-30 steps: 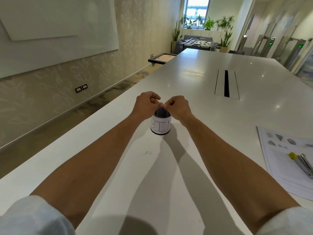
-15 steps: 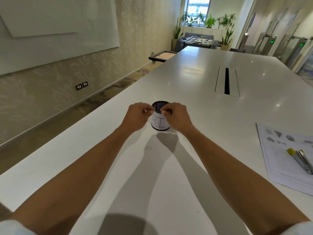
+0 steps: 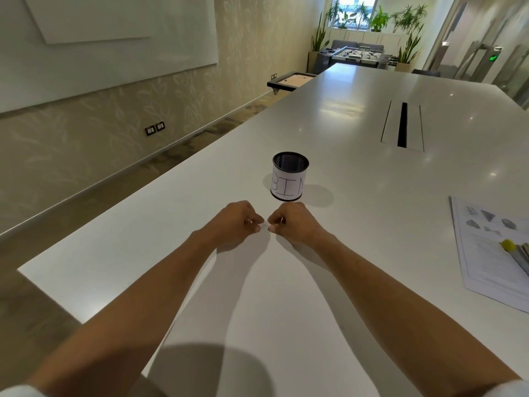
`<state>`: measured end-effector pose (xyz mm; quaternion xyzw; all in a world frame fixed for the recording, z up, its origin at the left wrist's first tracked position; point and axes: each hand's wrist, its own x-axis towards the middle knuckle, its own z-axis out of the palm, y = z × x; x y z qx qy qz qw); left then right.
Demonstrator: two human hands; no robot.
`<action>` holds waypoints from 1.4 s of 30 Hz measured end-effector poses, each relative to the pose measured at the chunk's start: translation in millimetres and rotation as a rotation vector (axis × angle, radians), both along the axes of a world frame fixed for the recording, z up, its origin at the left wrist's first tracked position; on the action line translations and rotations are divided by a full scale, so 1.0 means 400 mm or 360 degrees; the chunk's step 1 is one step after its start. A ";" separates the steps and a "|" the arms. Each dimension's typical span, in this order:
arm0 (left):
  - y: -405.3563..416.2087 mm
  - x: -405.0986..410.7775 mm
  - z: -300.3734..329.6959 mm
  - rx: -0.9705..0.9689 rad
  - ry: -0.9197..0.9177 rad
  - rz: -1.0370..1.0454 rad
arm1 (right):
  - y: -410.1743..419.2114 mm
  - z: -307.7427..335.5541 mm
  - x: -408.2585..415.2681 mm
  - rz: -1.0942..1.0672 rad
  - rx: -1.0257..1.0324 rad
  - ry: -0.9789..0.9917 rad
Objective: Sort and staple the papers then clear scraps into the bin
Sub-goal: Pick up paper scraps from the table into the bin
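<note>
A small black mesh cup with a white label reading BIN [image 3: 289, 179] stands on the white table [image 3: 357, 173]. Just in front of it a tiny paper scrap [image 3: 264, 225] lies on the tabletop. My left hand [image 3: 234, 222] and my right hand [image 3: 294, 222] rest on the table on either side of the scrap. Both have curled fingers, and their fingertips pinch at the scrap from left and right. A stack of printed papers [image 3: 492, 253] lies at the right edge, with a stapler [image 3: 515, 253] with a yellow end on top.
A cable slot [image 3: 402, 124] is set into the table farther back. The table's left edge [image 3: 160, 179] drops to the floor beside a wall with a whiteboard. Plants and a foosball table stand at the far end of the room.
Both hands have come away from the bin's mouth, toward me and down onto the table. They now meet at a tiny scrap in front of the bin.
</note>
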<state>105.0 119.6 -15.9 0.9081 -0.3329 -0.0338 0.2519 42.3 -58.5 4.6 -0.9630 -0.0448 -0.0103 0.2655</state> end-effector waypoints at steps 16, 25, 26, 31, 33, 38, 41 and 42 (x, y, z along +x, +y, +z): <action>-0.054 -0.009 0.026 0.0065 0.0049 0.0213 | 0.033 0.008 0.000 -0.0056 -0.0154 -0.0025; -0.068 -0.018 0.042 0.0187 -0.0036 0.0207 | 0.044 0.012 -0.011 -0.0098 -0.0172 -0.0007; -0.068 -0.017 0.042 0.0191 -0.0044 0.0204 | 0.046 0.012 -0.011 -0.0109 -0.0170 -0.0004; -0.066 -0.015 0.032 0.0315 -0.0105 0.0160 | 0.053 0.013 -0.008 -0.0151 -0.0204 0.0082; -0.065 -0.017 0.028 0.0376 -0.0169 0.0124 | 0.053 0.013 -0.007 -0.0158 -0.0207 0.0117; -0.054 -0.019 0.014 0.0406 -0.0276 -0.0011 | 0.050 0.008 -0.006 -0.0186 -0.0113 0.0166; -0.049 -0.027 0.008 0.0374 -0.0289 -0.0034 | 0.047 0.004 -0.007 -0.0227 -0.0033 0.0135; -0.048 -0.028 0.005 0.0346 -0.0273 -0.0018 | 0.045 0.003 -0.008 -0.0241 0.0005 0.0118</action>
